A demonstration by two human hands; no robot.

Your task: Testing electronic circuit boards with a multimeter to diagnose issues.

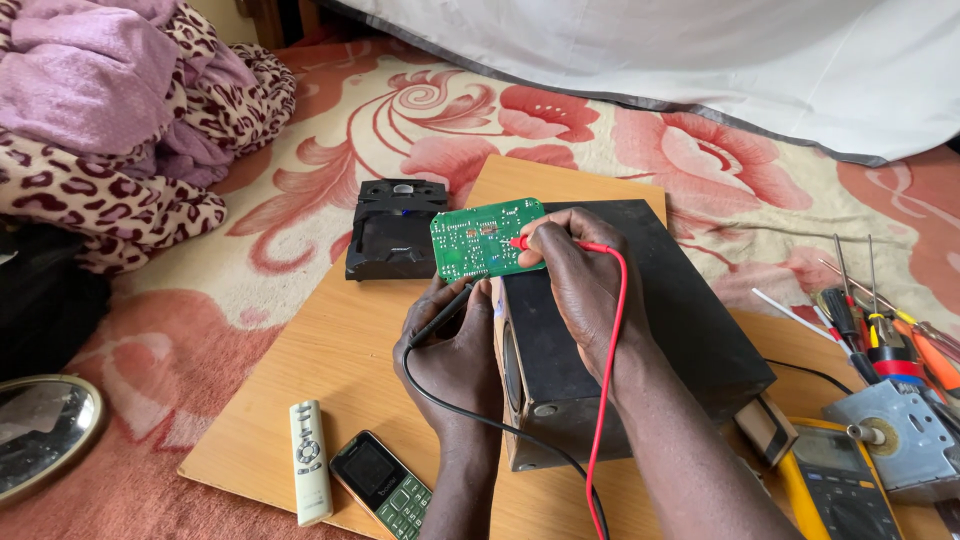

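Landmark: black box-shaped speaker cabinet [640, 320], lying across a flat light-brown wooden board [330, 370] on a red-and-cream flowered carpet [420, 110].
Bedding: a heap of lilac and leopard-print cloth [110, 110] lies well left of and behind the cabinet; a white sheet [700, 60] hangs behind it.
Circuit board: a green rectangular printed circuit board [486, 238] stands tilted at the cabinet's rear left corner, its solder side toward the camera.
Right hand: the right hand [578, 285] rests over the cabinet's top, fingers pressed together, pinching a red meter probe [524, 243] whose tip touches the green board's right part; the board lies just left of its fingertips.
Left hand: the left hand [450, 350] sits against the cabinet's left front face, just below the green board, fingers curled around a black meter probe [445, 310] angled up toward the board's lower edge.
Leads: a red wire [612, 370] and a black wire [480, 415] trail forward past the cabinet's front.
Meter: a yellow multimeter [835, 485] lies right of the cabinet's front corner.
Tools: a bunch of screwdrivers [880, 325] lies right of the cabinet, a grey metal motor block [900, 435] just in front of them.
Black part: a black plastic casing [392, 232] lies left of the cabinet, beside the green board.
Small items: a white slim remote [310, 460] and a dark keypad phone [382, 485] lie front left of the cabinet.
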